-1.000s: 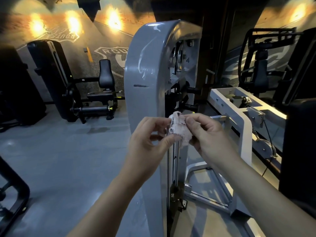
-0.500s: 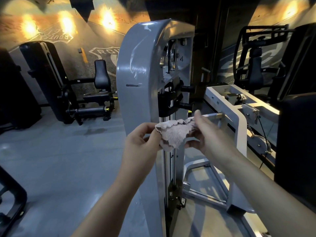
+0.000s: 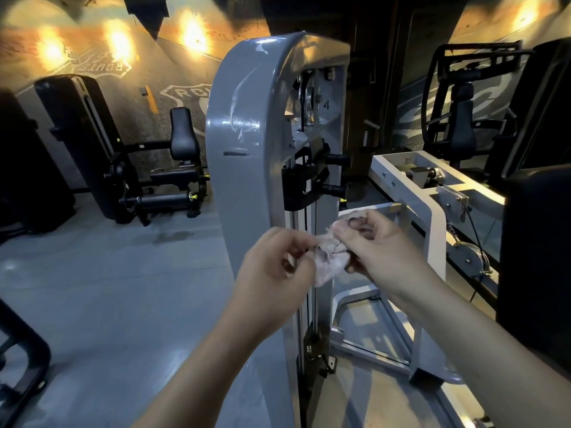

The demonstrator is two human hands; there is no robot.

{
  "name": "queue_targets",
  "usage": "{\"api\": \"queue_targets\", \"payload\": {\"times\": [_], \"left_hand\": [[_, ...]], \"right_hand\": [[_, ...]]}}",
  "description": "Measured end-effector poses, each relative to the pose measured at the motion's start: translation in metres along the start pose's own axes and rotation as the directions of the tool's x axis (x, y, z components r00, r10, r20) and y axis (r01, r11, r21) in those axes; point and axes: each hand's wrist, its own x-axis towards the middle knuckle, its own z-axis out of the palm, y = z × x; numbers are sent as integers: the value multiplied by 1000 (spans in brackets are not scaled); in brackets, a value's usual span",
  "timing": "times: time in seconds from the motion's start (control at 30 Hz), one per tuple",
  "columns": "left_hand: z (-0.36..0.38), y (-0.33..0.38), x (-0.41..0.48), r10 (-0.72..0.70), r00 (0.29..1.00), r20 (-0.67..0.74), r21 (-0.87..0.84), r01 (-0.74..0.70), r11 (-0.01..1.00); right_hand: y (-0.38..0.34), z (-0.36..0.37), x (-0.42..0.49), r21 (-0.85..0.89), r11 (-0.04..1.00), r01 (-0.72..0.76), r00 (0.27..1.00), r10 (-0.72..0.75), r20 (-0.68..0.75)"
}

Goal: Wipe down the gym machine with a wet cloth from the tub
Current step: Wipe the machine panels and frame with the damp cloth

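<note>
While pinching the pale cloth [image 3: 332,257] from both sides, open it out flat rather than wiping with a wad. Held in the air just near of the grey gym machine [image 3: 247,180], not touching it, in front of the gap between the upright column and the white frame [image 3: 432,211] to the right. Pinched at its left edge by the left grip [image 3: 272,273], with fingers curled in on the fabric. Pinched at its right edge by the right grip [image 3: 380,251], with thumb against fingertips.

Judging by the bunched folds, needs spreading or folding to a fresh face first. Pull the edges gently apart, then lay a broad pad against the column and work from the top down with even pressure. Seems limp, and by the task should be wet, so likely to cling and drip.

No tub anywhere in view, so cannot tell what lies in it. Farther left, across the grey floor [image 3: 108,288], a black seated machine [image 3: 92,143] by the painted wall.
</note>
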Motion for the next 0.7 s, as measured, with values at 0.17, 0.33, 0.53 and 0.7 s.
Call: {"api": "queue_targets", "payload": {"times": [0.17,0.33,0.53,0.7], "left_hand": [[-1,-3,2,0,995,102,-53,5,999],[-5,0,4,-131,990,49,-56,134,989],[-6,3,-2,-73,982,173,-138,98,986],[2,-3,0,-64,993,103,-72,72,995]], "right_hand": [[2,-3,0,161,985,-64,978,30,208],[1,-9,-4,158,987,-37,945,-17,327],[6,-11,-3,218,975,-35,959,-29,283],[7,-13,-4,272,962,-18,960,-59,273]]}}
